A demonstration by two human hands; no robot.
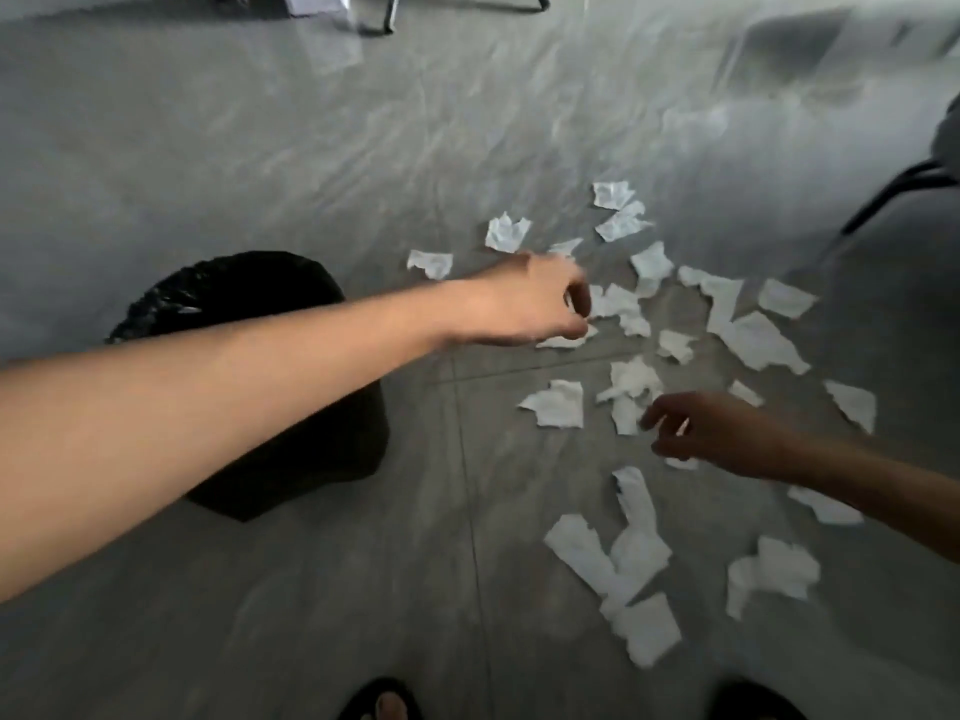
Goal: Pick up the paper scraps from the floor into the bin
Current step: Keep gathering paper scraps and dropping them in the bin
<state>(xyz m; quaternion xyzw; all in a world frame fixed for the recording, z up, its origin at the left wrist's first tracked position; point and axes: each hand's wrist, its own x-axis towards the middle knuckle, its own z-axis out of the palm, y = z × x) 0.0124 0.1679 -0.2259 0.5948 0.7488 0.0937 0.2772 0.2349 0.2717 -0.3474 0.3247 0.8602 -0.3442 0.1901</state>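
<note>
Nearest me, just ahead of my sandalled foot, lie the biggest paper scraps, overlapping strips on the grey tiled floor. A little further out my right hand hangs low over the middle of the scatter, fingers loosely spread and holding nothing that I can make out, its tips just beside a crumpled piece. To my left stands the bin, lined in black, well apart from most of the paper. Beyond it my left hand reaches across with fingers curled nearly closed; the blur keeps me from telling whether a scrap is pinched there yet. More pieces trail away toward the chair leg on the far right. I judge these scraps feather-light, soft and easily torn, lying flat, so I would pinch a raised crumple or curled edge rather than scrape at the flat parts.
</note>
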